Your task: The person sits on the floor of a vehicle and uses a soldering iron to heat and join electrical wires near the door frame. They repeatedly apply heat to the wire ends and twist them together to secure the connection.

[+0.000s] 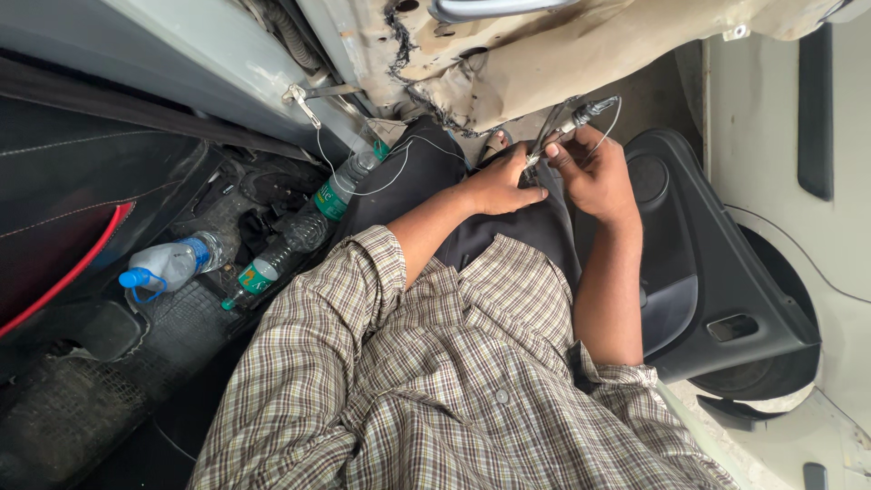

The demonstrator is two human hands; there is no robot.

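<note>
Fingers of the right hand (pixel 594 172) pinch the thin metal cable (pixel 570 122) just below its dark end fitting, while those of the left hand (pixel 499 186) close on the same cable lower down, touching the right hand. Taking the detached black door panel (pixel 726 272) as landmark, the cable lies up and to the left of it, its long axis slanting from the left hand's grip up and rightward toward the torn beige door lining (pixel 544 63). Right hand sits nearer the fitting; plastic bottles (pixel 290 231) lie well apart, far left of the panel.
</note>
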